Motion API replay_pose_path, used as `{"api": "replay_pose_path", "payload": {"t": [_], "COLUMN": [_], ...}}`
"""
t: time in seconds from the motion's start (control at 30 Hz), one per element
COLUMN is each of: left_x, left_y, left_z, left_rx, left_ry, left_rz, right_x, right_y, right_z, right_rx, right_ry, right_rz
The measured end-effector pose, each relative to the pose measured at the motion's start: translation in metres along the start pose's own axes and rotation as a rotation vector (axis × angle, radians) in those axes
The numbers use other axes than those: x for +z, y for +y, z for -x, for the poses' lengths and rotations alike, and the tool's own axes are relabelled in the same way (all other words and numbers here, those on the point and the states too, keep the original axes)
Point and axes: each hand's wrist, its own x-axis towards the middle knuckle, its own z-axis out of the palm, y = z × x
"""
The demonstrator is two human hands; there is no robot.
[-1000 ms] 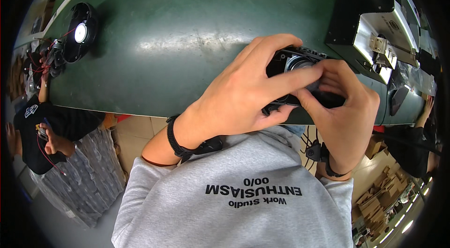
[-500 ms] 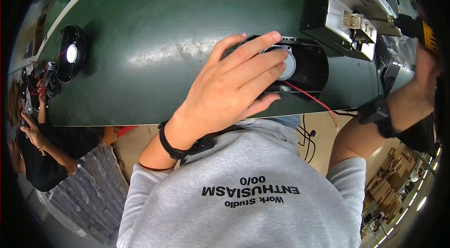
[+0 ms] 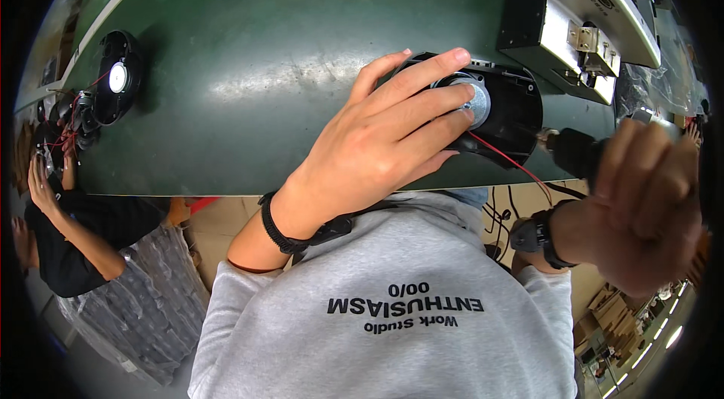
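A round silver-backed speaker (image 3: 478, 106) sits in an oval black plastic housing (image 3: 516, 108) on the table, a pair of thin wires, one of them red, running out toward the near edge. My left hand (image 3: 392, 124) lies over both, fingers on the speaker and thumb along the housing's near side, holding them down. At the right, my right hand (image 3: 645, 199) is closed round a power screwdriver (image 3: 577, 151), blurred by motion. The screwdriver's bit points left, close to the housing's right end. Whether a screw sits on its tip I cannot tell.
A black and silver screw feeder (image 3: 577, 29) stands at the far right, a clear plastic bag (image 3: 671, 67) beside it. Another black housing with a speaker (image 3: 117, 78) stands at the far left. There a co-worker's hand (image 3: 41, 180) is near several wired parts. Cables (image 3: 494, 225) hang below the table edge.
My right hand has brought the screwdriver from beside the screw feeder down and left toward the housing. My left hand and the housing have shifted slightly right.
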Motion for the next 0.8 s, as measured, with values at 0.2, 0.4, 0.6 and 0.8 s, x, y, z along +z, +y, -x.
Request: {"api": "replay_pose_path", "payload": {"t": [0.2, 0.4, 0.6, 0.8], "left_x": [0.001, 0.001, 0.001, 0.000], "left_y": [-0.001, -0.001, -0.001, 0.007], "left_z": [0.001, 0.001, -0.001, -0.003], "left_rx": [0.011, 0.005, 0.000, 0.017], "left_ry": [0.004, 0.000, -0.001, 0.001], "left_rz": [0.007, 0.009, 0.003, -0.056], "right_x": [-0.007, -0.017, -0.017, -0.036], "right_y": [0.008, 0.016, 0.015, -0.029], "right_z": [0.021, 0.032, 0.030, 0.019], "right_rx": [0.018, -0.006, -0.011, 0.038], "right_ry": [0.022, -0.005, -0.005, 0.098], "right_rz": [0.103, 0.047, -0.001, 0.053]}}
